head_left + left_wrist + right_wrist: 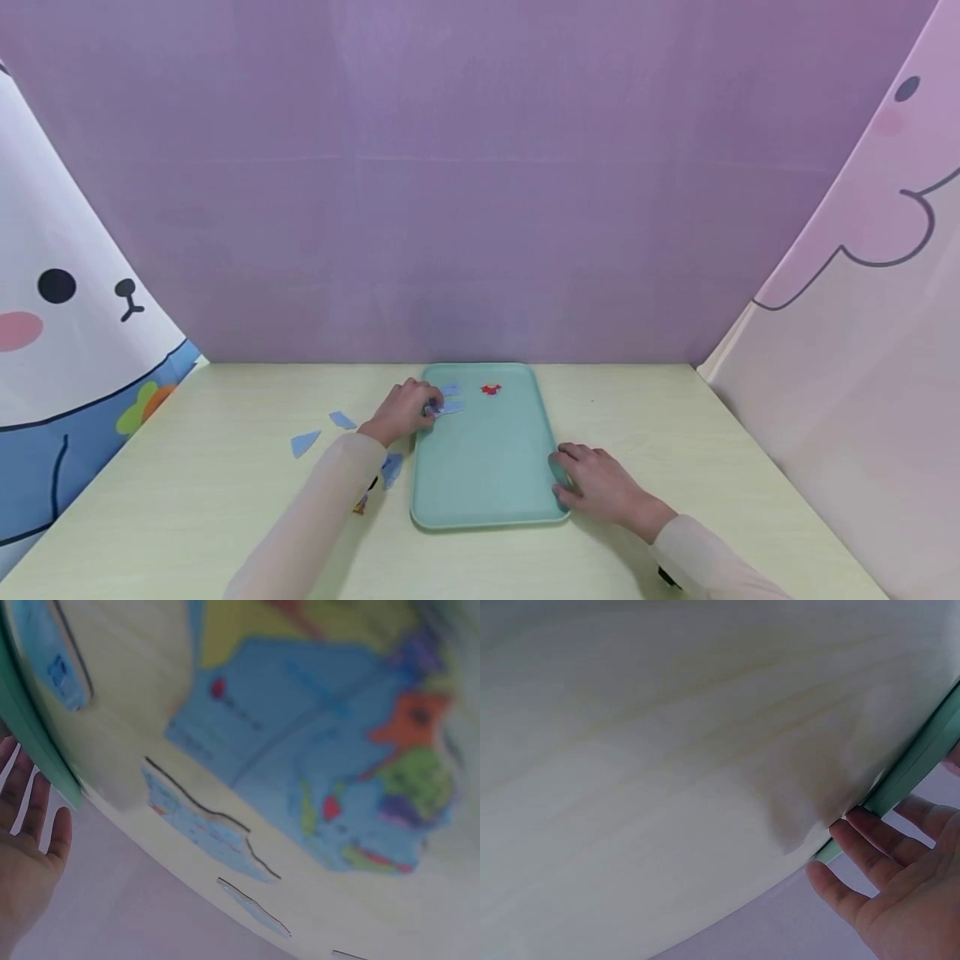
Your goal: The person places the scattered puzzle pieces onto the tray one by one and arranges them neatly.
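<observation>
My left hand (405,412) is at the upper left of a mint-green tray (487,475), its thumb and fingers pinching a blue map puzzle piece (452,407); the fingers partly cover it. Another blue piece (450,389) lies on the tray just beyond, with a small red piece (491,389) to its right. Along the tray's right rim rests my right hand (603,487), fingertips on the edge and fingers only loosely bent. In the right wrist view, those fingers (877,859) touch the rim.
Left of the tray lie several loose pieces: two blue ones (304,443) (342,420), a third blue piece (392,469) beside my forearm, and a colourful one (361,503) partly under the sleeve. A large map piece (277,727) looms close in the left wrist view. A purple cloth (480,208) hangs behind the table.
</observation>
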{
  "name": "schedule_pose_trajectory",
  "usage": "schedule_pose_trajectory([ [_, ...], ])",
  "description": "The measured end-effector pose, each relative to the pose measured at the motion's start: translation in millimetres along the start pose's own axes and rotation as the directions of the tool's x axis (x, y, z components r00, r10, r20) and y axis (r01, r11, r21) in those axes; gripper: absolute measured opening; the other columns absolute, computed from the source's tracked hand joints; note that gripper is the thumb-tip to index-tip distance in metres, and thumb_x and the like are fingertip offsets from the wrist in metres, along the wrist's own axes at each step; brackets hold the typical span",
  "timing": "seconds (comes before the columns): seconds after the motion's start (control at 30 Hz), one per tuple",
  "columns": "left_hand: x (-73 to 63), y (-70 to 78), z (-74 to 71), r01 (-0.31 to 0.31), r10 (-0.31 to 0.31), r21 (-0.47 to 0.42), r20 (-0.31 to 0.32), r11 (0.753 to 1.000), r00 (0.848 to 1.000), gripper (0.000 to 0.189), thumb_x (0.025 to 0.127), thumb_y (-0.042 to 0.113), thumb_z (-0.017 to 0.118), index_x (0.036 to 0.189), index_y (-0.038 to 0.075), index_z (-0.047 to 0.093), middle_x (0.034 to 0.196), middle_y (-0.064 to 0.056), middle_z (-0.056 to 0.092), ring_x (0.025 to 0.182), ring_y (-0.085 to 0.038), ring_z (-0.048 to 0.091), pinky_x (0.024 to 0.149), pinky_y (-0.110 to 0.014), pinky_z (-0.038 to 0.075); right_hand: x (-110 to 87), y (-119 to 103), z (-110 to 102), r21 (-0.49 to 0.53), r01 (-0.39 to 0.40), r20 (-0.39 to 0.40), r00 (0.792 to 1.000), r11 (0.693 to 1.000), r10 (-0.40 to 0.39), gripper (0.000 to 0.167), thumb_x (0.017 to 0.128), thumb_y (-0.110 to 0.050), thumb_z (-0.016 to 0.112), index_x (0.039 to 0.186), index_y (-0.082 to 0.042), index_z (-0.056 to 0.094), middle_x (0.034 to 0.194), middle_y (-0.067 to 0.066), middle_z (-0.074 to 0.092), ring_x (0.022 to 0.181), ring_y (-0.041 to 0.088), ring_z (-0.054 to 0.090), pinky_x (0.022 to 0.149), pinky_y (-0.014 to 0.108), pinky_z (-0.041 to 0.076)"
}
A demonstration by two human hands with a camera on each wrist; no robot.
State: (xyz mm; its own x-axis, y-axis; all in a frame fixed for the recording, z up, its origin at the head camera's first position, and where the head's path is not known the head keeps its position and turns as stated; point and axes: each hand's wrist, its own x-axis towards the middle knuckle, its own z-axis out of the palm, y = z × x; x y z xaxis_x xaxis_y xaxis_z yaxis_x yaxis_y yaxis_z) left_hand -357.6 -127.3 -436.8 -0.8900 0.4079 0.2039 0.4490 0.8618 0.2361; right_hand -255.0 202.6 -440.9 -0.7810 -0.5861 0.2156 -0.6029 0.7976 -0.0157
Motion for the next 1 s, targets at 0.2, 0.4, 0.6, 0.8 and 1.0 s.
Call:
schedule_pose_trajectory([
  [0.2, 0.8, -3.0, 1.5, -0.005, 0.005, 0.016, -0.003, 1.000, 1.000, 0.020, 0.076, 0.014, 0.069, 0.096, 0.019, 0.067, 0.093, 0.006, 0.064, 0.088, -0.017, 0.052, 0.076, -0.040, 0.042, 0.3, -1.3, -1.3, 0.000, 0.010, -0.014, 1.000, 1.000, -0.010, 0.040, 0.083, -0.030, 0.063, 0.114, -0.005, 0.059, 0.115, 0.015, 0.058, 0.106, 0.030, 0.056, 0.084, 0.046, 0.047],
  [0.4, -1.1, -5.7, 0.8, -0.025, 0.025, 0.001, -0.004, 1.000, 1.000, 0.020, 0.077, 0.015, 0.068, 0.097, 0.017, 0.067, 0.095, 0.005, 0.064, 0.090, -0.017, 0.052, 0.078, -0.041, 0.042, 0.3, -0.9, -1.2, 0.005, -0.010, 0.011, 1.000, 1.000, 0.010, 0.041, 0.084, -0.033, 0.060, 0.115, -0.006, 0.058, 0.117, 0.014, 0.058, 0.108, 0.029, 0.055, 0.085, 0.046, 0.046],
  [0.6, -7.0, -6.6, -3.3, -0.034, 0.034, -0.051, -0.010, 0.998, 0.999, 0.020, 0.078, 0.017, 0.066, 0.099, 0.016, 0.068, 0.098, 0.004, 0.064, 0.093, -0.018, 0.052, 0.082, -0.041, 0.041, 0.2, -0.4, 0.0, 0.009, -0.004, 0.010, 1.000, 1.000, 0.004, 0.041, 0.084, -0.033, 0.061, 0.115, -0.006, 0.058, 0.117, 0.014, 0.058, 0.108, 0.029, 0.056, 0.085, 0.046, 0.047],
  [0.8, -13.7, -4.4, -10.4, -0.049, 0.049, -0.086, -0.005, 0.995, 0.999, 0.021, 0.080, 0.017, 0.066, 0.100, 0.015, 0.068, 0.101, 0.003, 0.065, 0.096, -0.019, 0.052, 0.085, -0.043, 0.041, -0.1, -1.0, -0.5, 0.010, -0.011, 0.015, 1.000, 1.000, 0.011, 0.041, 0.084, -0.033, 0.060, 0.116, -0.006, 0.058, 0.117, 0.013, 0.057, 0.108, 0.029, 0.055, 0.086, 0.046, 0.046],
  [1.0, -22.2, -3.5, -17.7, -0.104, 0.104, -0.117, -0.008, 0.988, 0.995, 0.020, 0.080, 0.017, 0.067, 0.100, 0.013, 0.068, 0.103, 0.000, 0.065, 0.097, -0.021, 0.054, 0.085, -0.043, 0.042, 0.6, -3.0, -3.5, 0.008, 0.004, -0.002, 1.000, 1.000, -0.004, 0.039, 0.083, -0.029, 0.061, 0.114, -0.005, 0.059, 0.115, 0.014, 0.058, 0.106, 0.030, 0.056, 0.083, 0.046, 0.047],
])
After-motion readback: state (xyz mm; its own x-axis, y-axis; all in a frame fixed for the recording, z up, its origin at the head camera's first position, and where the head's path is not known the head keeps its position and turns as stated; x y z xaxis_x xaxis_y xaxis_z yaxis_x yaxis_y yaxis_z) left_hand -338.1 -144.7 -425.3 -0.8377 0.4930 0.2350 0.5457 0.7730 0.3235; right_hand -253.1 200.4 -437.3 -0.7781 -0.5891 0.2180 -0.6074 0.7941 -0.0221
